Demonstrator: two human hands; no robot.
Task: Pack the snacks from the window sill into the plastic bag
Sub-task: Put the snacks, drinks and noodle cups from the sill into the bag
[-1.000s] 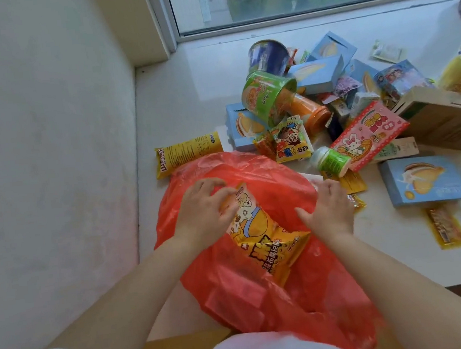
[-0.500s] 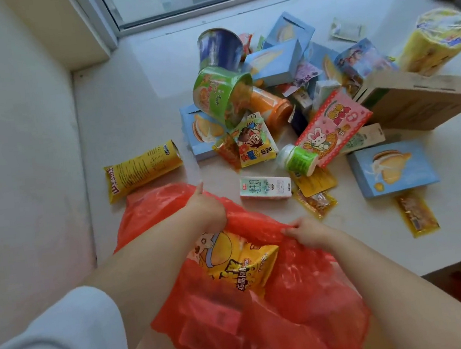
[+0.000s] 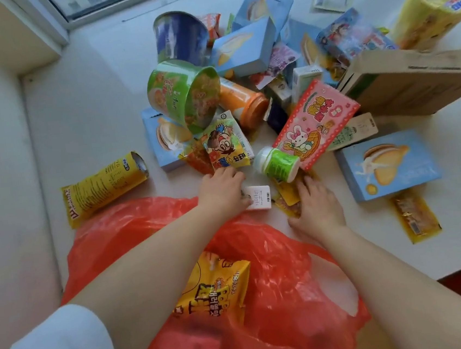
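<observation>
Both hands left the red bag (image 3: 277, 283): left hand (image 3: 221, 189) grips the white carton (image 3: 258, 197), right hand (image 3: 316, 208) presses yellow packets (image 3: 288, 196).

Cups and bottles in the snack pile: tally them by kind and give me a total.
Noodle cups: 2 (blue noodle cup, green noodle cup)
Bottles: 2 (orange bottle, green-labelled bottle)
Total: 4

Your plastic bag (image 3: 279, 297) is translucent red, holding a yellow-orange printed packet (image 3: 216, 292). Far left lies a yellow tube (image 3: 102, 187); right, a pink rabbit-printed box (image 3: 315, 122).
</observation>
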